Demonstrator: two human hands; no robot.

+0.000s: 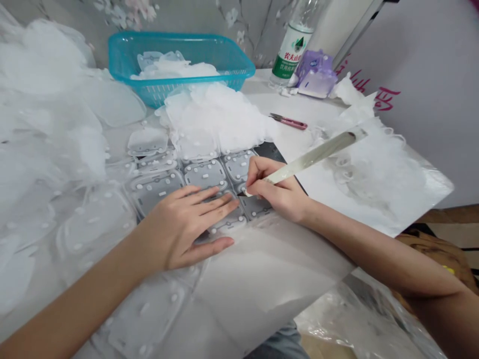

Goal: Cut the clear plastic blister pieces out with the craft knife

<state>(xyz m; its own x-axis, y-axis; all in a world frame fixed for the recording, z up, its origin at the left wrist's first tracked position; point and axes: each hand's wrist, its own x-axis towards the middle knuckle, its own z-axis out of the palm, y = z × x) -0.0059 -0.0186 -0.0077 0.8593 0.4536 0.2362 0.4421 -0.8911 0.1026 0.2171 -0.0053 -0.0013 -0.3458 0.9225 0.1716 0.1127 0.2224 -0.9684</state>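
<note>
While the left hand (187,219) lies flat on the translucent sheet (258,269), its fingers extended, slightly spread and gripping nothing, the right hand (280,194) holds the long pale tool (312,155) pinched between thumb and fingers. The dark tip of the tool points down at the printed panels (205,172), just right of the left fingertips; whether it touches the surface cannot be told. The panels are at the centre of the bench (260,89), rounded at the corners and marked with small white dots. Beyond them is a pile of white pieces (224,117), just in front of a blue basket (194,46) containing similar pieces. Farther right are pink-handled snips (292,121), a bottle (290,52) and a purple pack (317,75). Loose translucent scraps (366,164) lie at right.
</note>
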